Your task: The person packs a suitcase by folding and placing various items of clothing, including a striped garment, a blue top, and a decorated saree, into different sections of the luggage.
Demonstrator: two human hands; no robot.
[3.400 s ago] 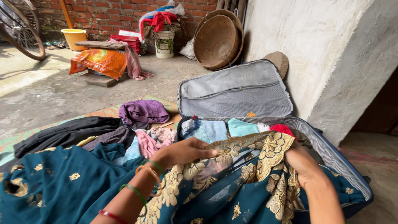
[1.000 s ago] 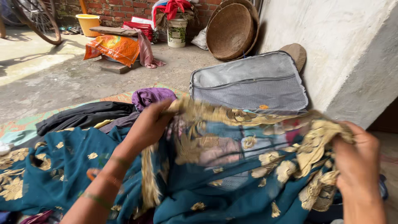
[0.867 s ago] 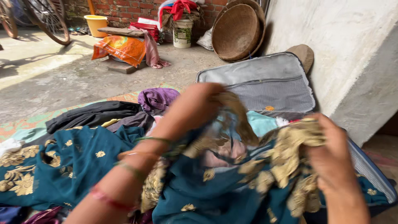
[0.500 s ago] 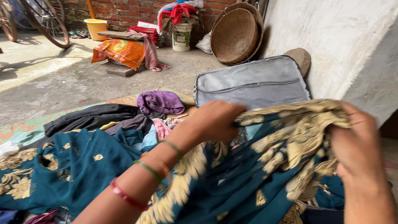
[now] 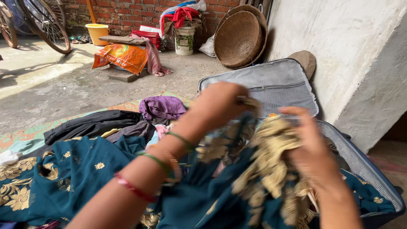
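A blue-green cloth with gold flowers (image 5: 76,174) is bunched up between both hands, over the open suitcase (image 5: 360,161). The left hand (image 5: 220,104) pinches the gold edge (image 5: 248,101) up high, and the right hand (image 5: 311,152) is closed on a fat gold bunch lower down, both a bit blurry. Left of the hands lie a purple cloth (image 5: 163,108) and a black one (image 5: 91,125); beyond them a round basket (image 5: 237,38) leans on the wall.
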